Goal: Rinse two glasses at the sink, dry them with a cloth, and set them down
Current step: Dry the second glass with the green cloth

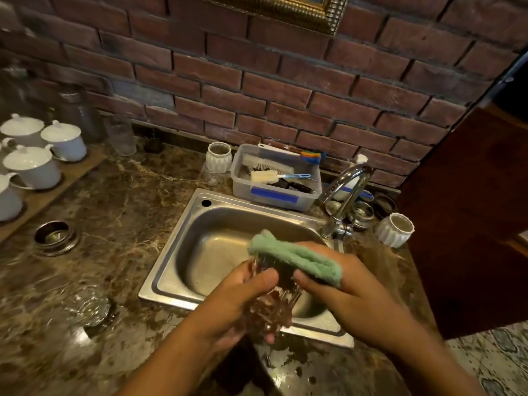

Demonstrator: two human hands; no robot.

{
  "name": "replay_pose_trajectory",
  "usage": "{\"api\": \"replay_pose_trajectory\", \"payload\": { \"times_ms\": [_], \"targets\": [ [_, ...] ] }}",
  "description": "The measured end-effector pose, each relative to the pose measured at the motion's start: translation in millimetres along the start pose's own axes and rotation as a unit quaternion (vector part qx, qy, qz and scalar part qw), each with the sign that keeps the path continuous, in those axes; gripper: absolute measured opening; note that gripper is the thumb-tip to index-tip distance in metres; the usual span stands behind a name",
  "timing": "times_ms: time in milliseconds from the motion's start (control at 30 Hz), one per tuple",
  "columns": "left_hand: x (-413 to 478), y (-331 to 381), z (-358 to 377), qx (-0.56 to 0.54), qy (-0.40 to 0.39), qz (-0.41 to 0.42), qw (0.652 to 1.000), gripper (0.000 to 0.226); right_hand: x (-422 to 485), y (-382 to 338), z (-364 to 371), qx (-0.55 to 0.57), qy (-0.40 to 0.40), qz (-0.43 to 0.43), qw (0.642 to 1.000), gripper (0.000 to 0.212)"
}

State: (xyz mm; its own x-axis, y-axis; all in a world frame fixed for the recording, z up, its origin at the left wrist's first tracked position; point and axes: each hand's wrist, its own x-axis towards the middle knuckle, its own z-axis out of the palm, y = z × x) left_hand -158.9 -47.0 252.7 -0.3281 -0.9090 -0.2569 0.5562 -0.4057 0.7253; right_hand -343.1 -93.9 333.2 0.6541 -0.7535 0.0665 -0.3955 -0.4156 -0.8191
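Over the front of the steel sink (pixel 183 230), my left hand (pixel 228 307) grips a clear ribbed glass (pixel 274 304), tilted with its mouth pointing away from me. My right hand (pixel 351 287) holds a folded green cloth (pixel 297 257) pressed against the glass's mouth end. A second clear glass (pixel 90 305) stands on the marble counter to the left of the sink, blurred. The tap (pixel 347 192) rises at the sink's back right corner, and no water is seen running.
A plastic tub (pixel 274 195) with brushes sits behind the sink. White ribbed cups (pixel 218 157) (pixel 395 230) stand at the back and right. White lidded cups on a wooden tray (pixel 37 164) fill the left. A metal ring (pixel 54 235) lies on the counter. A dark cabinet (pixel 471 210) bounds the right.
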Motion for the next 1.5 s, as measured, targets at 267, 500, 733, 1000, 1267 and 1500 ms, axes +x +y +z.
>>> {"api": "replay_pose_trajectory", "payload": {
  "times_ms": [267, 500, 733, 1000, 1267, 1500],
  "targets": [
    [-3, 18, 3, 0.016, -0.103, -0.082, 0.991, 0.067, 15, 3, -6, 0.159, -0.216, 0.072, 0.961, 0.028],
    [20, 26, 10, -0.093, 0.113, -0.144, 0.979, 0.062, 7, 18, 10, -0.155, 0.001, -0.082, 0.984, 0.015],
    [33, 11, 24, 0.058, 0.259, 0.064, 0.962, 0.025, -4, 21, 39, -0.062, 0.099, -0.044, 0.992, 0.010],
    [25, 6, 7, 0.382, 0.204, 0.412, 0.802, 0.032, -2, 4, 53, 0.396, 0.170, 0.123, 0.894, 0.026],
    [13, 28, 29, -0.024, 0.220, -0.044, 0.974, 0.019, -6, 11, 27, -0.304, 0.040, -0.174, 0.936, 0.023],
    [2, 32, 50, 0.245, 0.230, 0.378, 0.863, 0.031, -12, -21, 58, 0.207, 0.234, -0.046, 0.949, 0.021]
  ]
}}
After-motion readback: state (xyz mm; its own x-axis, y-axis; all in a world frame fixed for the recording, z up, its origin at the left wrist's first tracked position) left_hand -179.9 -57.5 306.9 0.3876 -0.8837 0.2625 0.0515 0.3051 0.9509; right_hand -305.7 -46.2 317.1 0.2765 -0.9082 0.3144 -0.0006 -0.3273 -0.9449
